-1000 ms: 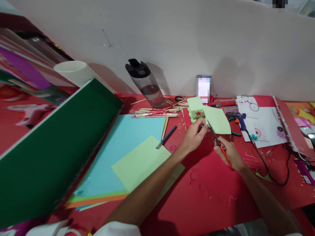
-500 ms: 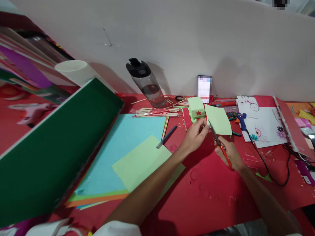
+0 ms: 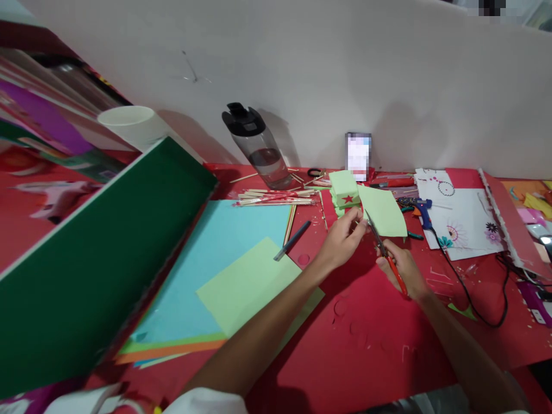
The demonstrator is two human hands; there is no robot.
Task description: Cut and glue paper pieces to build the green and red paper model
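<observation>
My left hand (image 3: 340, 240) pinches the near corner of a light green paper piece (image 3: 383, 211), holding it up over the red table (image 3: 366, 333). My right hand (image 3: 403, 265) grips red-handled scissors (image 3: 385, 255), whose blades reach up into the lower left edge of that paper. Just behind stands a small light green box with a red star (image 3: 345, 191).
Blue and light green sheets (image 3: 233, 276) lie left of my arm, with a pen (image 3: 292, 240) and wooden sticks (image 3: 276, 198). A dark green board (image 3: 95, 253) leans at left. A water bottle (image 3: 259, 147), glue gun (image 3: 421, 210) with cord, and patterned white paper (image 3: 461, 221) sit behind.
The green paper and scissors have shifted slightly up and to the right; the hands stay in the same grip.
</observation>
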